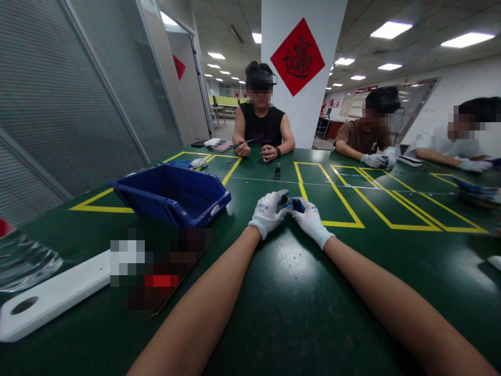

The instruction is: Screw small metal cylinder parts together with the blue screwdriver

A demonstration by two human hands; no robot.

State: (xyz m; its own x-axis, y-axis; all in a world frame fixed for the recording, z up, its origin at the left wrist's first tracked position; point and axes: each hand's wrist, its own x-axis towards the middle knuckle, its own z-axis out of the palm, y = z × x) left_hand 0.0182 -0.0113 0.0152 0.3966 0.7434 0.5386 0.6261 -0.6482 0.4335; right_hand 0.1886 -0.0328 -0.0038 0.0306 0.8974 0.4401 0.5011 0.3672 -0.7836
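Your bare forearms run out over the smooth green table (289,292) to your left hand (268,213) and right hand (311,219), both in white knit gloves, pinched together around a small dark part (285,200) held just above the tabletop. Left of them sits a blue plastic bin (172,196), angular, its contents hidden from view.

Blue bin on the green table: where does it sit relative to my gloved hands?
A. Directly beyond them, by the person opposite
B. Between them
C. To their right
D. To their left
D: the blue bin lies left of the left hand and the right hand, which meet around a small dark part.
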